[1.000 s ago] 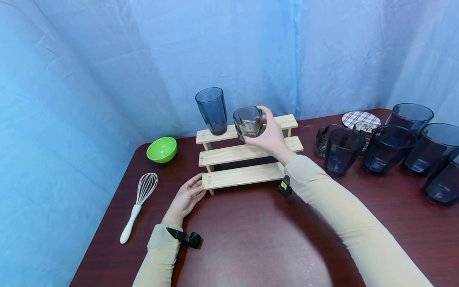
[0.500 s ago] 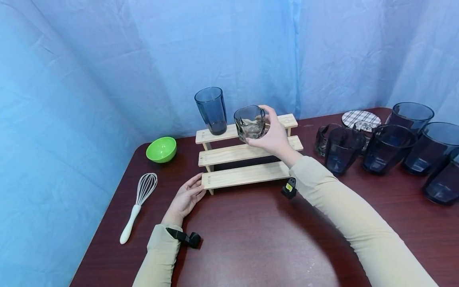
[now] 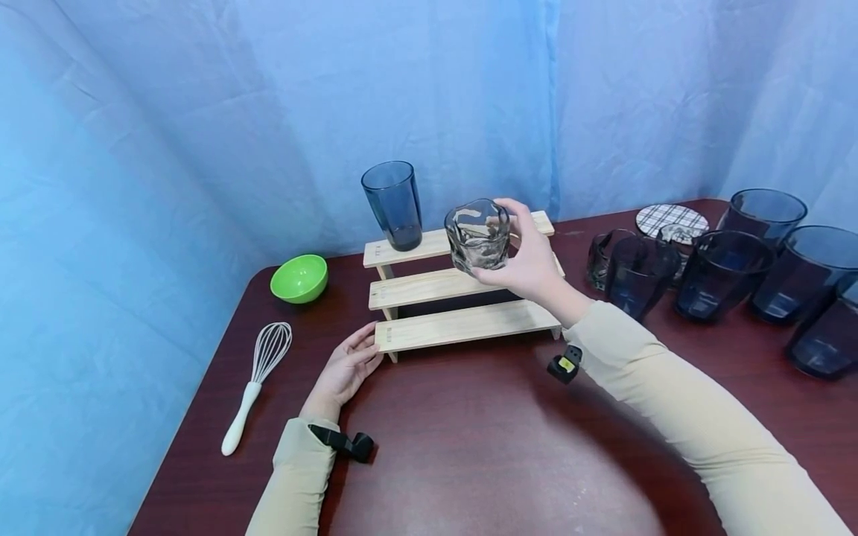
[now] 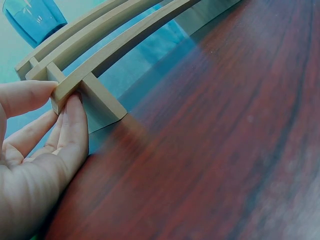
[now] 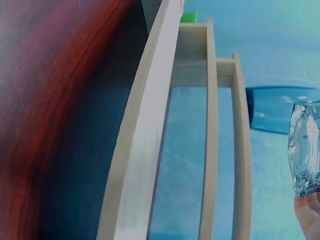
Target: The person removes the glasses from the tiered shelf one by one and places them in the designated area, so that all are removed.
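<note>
My right hand [image 3: 529, 257] grips a short clear glass tumbler [image 3: 477, 237] with a wavy wall, held over the three-step wooden shelf [image 3: 462, 326]. In the right wrist view the thick base of the tumbler [image 5: 306, 150] faces the camera at the right edge, with a few fingertips [image 5: 306, 210] below it. My left hand [image 3: 345, 372] pinches the left end of the lowest step. The left wrist view shows the thumb [image 4: 30, 96] on top of the board and fingers under it. A tall blue glass [image 3: 395, 208] stands upright on the top step's left part.
Several dark blue glasses [image 3: 724, 275] crowd the table's right side, beside a small clear glass [image 3: 599, 262] and a checked round coaster [image 3: 663, 220]. A green bowl [image 3: 299, 279] and a white-handled whisk [image 3: 251, 394] lie at the left. Blue cloth [image 3: 469, 89] hangs behind.
My right hand has drifted right and slightly toward me with the tumbler, over the shelf. The left hand keeps its pinch on the lowest step.
</note>
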`<action>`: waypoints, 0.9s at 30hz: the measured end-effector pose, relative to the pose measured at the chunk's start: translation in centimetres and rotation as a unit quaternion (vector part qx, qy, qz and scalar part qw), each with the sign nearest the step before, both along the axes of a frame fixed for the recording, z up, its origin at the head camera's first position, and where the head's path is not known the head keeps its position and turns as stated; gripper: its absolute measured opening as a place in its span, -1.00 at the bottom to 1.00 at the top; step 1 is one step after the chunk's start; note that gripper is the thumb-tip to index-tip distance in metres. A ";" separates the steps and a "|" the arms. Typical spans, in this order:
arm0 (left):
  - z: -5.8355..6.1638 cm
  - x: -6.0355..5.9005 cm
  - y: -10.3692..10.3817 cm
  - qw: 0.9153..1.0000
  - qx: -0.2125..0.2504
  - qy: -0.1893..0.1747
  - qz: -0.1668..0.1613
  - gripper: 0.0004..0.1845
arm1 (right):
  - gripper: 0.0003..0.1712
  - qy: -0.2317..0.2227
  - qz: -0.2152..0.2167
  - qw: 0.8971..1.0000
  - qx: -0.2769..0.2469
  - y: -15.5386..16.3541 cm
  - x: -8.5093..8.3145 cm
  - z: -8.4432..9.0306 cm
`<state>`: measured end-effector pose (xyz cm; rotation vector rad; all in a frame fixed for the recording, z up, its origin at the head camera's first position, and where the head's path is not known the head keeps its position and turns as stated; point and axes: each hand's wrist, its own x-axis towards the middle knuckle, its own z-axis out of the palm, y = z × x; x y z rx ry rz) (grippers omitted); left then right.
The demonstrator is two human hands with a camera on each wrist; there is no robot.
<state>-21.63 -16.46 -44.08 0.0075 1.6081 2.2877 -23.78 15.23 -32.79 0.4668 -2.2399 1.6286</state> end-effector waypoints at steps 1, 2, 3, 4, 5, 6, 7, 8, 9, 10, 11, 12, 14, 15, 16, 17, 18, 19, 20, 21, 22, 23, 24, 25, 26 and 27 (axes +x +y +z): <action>0.0 0.0 0.0 1.000 -0.001 0.000 0.000 -0.34 | 0.09 0.001 0.001 1.000 -0.002 0.1 0.3 0.0; 0.0 0.0 0.0 1.000 -0.001 0.000 0.001 -0.34 | 0.09 0.003 0.000 1.000 -0.002 0.2 0.5 0.1; 0.0 -0.1 0.0 1.000 -0.001 0.000 0.001 -0.35 | 0.09 0.005 0.000 1.000 -0.003 0.3 0.8 0.1; 0.1 -0.1 0.1 1.000 -0.001 -0.001 0.001 -0.35 | 0.09 0.010 -0.002 1.000 -0.003 0.3 1.0 0.1; 0.1 -0.1 0.1 1.000 0.000 -0.001 0.002 -0.35 | 0.09 0.014 -0.004 1.000 -0.002 0.5 1.3 0.1; 0.2 0.0 0.1 1.000 0.001 -0.002 0.001 -0.35 | 0.08 0.019 -0.004 1.000 -0.002 0.6 1.6 0.1; 0.2 0.0 0.1 1.000 0.001 -0.001 0.001 -0.35 | 0.08 0.024 -0.005 1.000 -0.001 0.7 1.8 0.1; 0.2 0.0 0.1 1.000 0.004 -0.003 0.002 -0.35 | 0.08 0.030 -0.005 1.000 0.002 0.8 2.1 0.1; 0.3 0.0 0.1 1.000 0.006 -0.005 0.002 -0.35 | 0.07 0.034 -0.004 0.999 0.003 0.9 2.4 0.1; 0.3 0.1 0.1 1.000 0.008 -0.006 0.003 -0.35 | 0.07 0.038 -0.003 0.999 0.007 1.0 2.7 0.0; 0.3 0.1 0.1 1.000 0.010 -0.007 0.004 -0.35 | 0.07 0.042 -0.002 0.999 0.011 1.2 3.0 0.0; 0.3 0.1 0.1 1.000 0.012 -0.008 0.004 -0.34 | 0.07 0.046 0.001 0.999 0.012 1.3 3.3 0.0; 0.3 0.1 0.1 1.000 0.013 -0.010 0.005 -0.34 | 0.08 0.053 0.004 0.998 0.014 1.5 3.8 -0.2; 0.3 0.1 0.1 1.000 0.012 -0.011 0.006 -0.34 | 0.08 0.054 0.003 0.998 0.015 1.7 4.0 -0.3; 0.2 0.1 0.1 1.000 0.011 -0.011 0.007 -0.34 | 0.08 0.055 0.003 0.998 0.015 1.8 4.2 -0.4; 0.2 0.1 0.1 1.000 0.009 -0.011 0.007 -0.34 | 0.09 0.054 0.002 0.998 0.015 2.0 4.4 -0.5; 0.1 0.1 0.1 1.000 0.007 -0.011 0.007 -0.34 | 0.09 0.051 0.000 0.999 0.017 2.1 4.6 -0.6; 0.1 0.1 0.1 1.000 0.006 -0.011 0.007 -0.34 | 0.10 0.048 -0.004 0.999 0.020 2.3 4.8 -0.6; 0.1 0.1 0.1 1.000 0.003 -0.010 0.007 -0.34 | 0.11 0.043 -0.008 0.999 0.025 2.6 5.1 -0.7; 0.1 0.1 0.1 1.000 0.002 -0.009 0.006 -0.34 | 0.11 0.037 -0.011 0.999 0.030 2.8 5.3 -0.8; 0.0 0.1 0.1 1.000 0.000 -0.008 0.006 -0.34 | 0.12 0.031 -0.013 0.999 0.034 3.0 5.6 -0.8; 0.0 0.0 0.0 1.000 -0.001 -0.007 0.005 -0.35 | 0.12 0.027 -0.015 0.999 0.038 3.3 5.8 -0.9; 0.0 0.0 0.0 1.000 -0.002 -0.006 0.004 -0.35 | 0.13 0.023 -0.017 0.999 0.041 3.5 6.0 -0.9; -0.1 0.0 0.0 1.000 -0.003 -0.005 0.003 -0.35 | 0.13 0.023 -0.015 0.999 0.042 3.8 6.2 -1.0; -0.1 0.0 0.0 1.000 -0.004 -0.004 0.003 -0.35 | 0.13 0.024 -0.014 0.999 0.045 4.0 6.4 -1.1; -0.1 -0.1 0.0 1.000 -0.004 -0.003 0.003 -0.35 | 0.14 0.026 -0.014 0.998 0.048 4.3 6.6 -1.1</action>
